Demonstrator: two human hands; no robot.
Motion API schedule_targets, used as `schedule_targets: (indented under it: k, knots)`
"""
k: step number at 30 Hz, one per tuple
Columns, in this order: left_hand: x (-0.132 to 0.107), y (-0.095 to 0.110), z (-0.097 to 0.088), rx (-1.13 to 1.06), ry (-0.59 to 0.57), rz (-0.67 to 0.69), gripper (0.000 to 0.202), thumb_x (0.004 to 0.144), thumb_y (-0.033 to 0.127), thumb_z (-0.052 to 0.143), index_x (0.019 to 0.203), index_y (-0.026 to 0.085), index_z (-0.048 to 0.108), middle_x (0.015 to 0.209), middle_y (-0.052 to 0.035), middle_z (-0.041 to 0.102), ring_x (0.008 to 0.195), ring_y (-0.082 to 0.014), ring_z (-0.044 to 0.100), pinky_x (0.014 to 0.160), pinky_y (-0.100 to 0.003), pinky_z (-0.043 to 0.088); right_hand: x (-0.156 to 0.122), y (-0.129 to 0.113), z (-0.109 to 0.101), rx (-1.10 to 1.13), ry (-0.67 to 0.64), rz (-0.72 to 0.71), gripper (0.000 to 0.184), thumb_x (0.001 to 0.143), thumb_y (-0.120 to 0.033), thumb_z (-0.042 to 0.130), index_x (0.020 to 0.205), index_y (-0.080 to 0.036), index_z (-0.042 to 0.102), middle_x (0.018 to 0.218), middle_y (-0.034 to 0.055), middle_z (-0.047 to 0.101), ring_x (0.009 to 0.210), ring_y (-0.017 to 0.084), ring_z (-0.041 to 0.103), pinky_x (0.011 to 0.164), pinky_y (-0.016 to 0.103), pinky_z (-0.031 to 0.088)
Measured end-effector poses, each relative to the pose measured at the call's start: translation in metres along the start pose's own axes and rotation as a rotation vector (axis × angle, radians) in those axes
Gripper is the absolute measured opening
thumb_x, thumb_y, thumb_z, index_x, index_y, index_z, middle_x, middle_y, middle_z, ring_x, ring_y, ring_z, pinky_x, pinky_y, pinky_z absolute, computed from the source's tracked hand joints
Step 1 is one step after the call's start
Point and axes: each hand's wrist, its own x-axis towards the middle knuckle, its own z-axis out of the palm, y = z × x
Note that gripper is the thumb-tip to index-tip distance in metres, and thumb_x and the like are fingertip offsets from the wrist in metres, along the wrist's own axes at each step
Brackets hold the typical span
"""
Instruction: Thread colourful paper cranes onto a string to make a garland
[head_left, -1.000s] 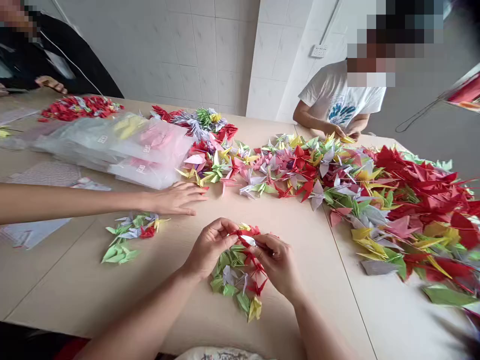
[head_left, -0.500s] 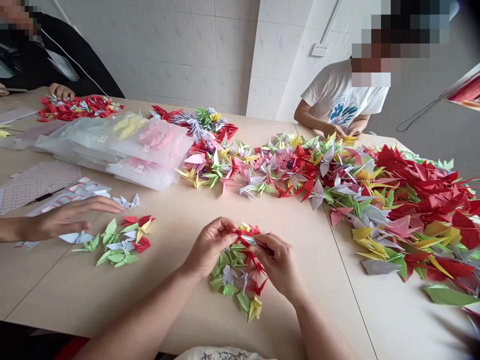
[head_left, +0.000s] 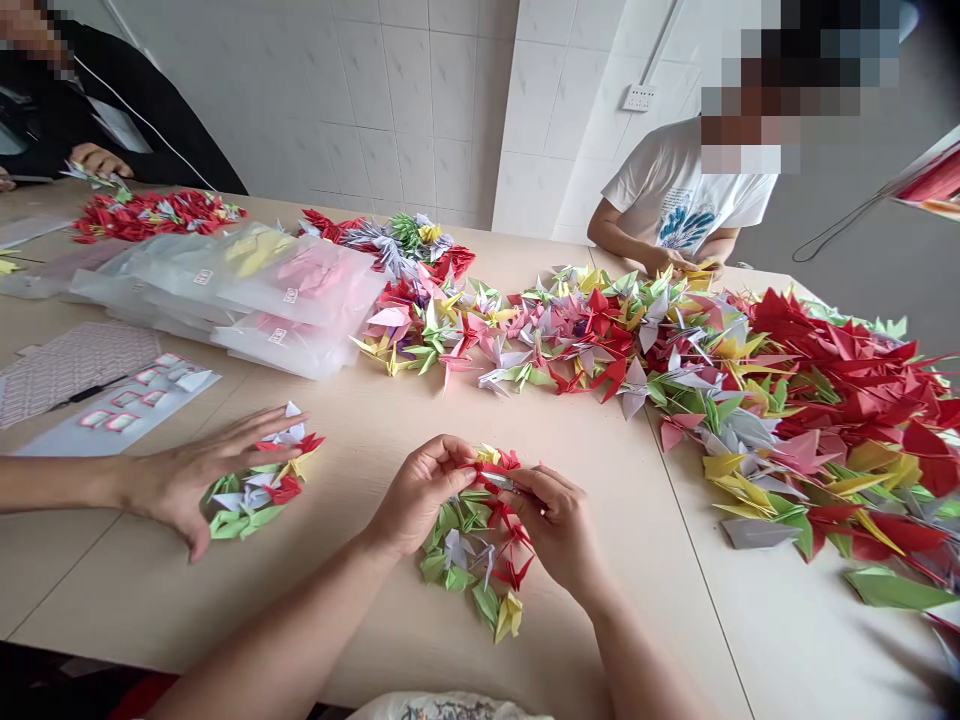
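Note:
My left hand (head_left: 421,495) and my right hand (head_left: 553,528) meet above the table, their fingers pinching a small red paper crane (head_left: 491,470) with a glint of silver at its middle. The silver item is too small to name. Strung-looking green, white, red and yellow origami cranes (head_left: 465,560) lie in a heap beneath both hands, touching my wrists' side of the pile. A co-worker's hand (head_left: 202,475) rests on a smaller heap of green, white and red cranes (head_left: 251,495) to my left.
A long, dense band of multicoloured paper cranes (head_left: 787,420) covers the table's far and right side. Plastic bags of folded paper (head_left: 262,300) lie at the back left, beside printed sheets (head_left: 112,405). Two more people sit at the far side, handling cranes.
The co-worker's hand has moved left from mid-table and now sweeps the small crane heap together. My own hands have stayed almost still on the red crane.

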Motion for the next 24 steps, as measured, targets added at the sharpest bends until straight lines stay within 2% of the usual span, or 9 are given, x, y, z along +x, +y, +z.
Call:
schedule_targets:
  k: [11,24]
  knots:
    - [-0.0001,0.0008,0.0004,-0.003,0.008,-0.001,0.01,0.075,0.016,0.063,0.083,0.017,0.057,0.082,0.0005,0.053,0.076,-0.0108,0.052,0.073,-0.025,0.044,-0.0016,0.0004,-0.0002,-0.005,-0.005,-0.009,0.014,0.084,-0.02,0.057,0.095,-0.02,0.064,0.074,0.0015,0.06,0.064,0.014,0.053,0.057,0.023,0.04]
    - [-0.0005,0.0017,0.0015,0.003,0.019,-0.018,0.011,0.073,0.018,0.064,0.082,0.017,0.058,0.078,0.0004,0.056,0.074,-0.0111,0.052,0.071,-0.023,0.043,-0.0004,-0.0023,-0.0026,-0.041,-0.006,-0.002,0.012,0.085,-0.02,0.054,0.089,-0.02,0.065,0.067,0.001,0.058,0.059,0.013,0.051,0.053,0.023,0.038]
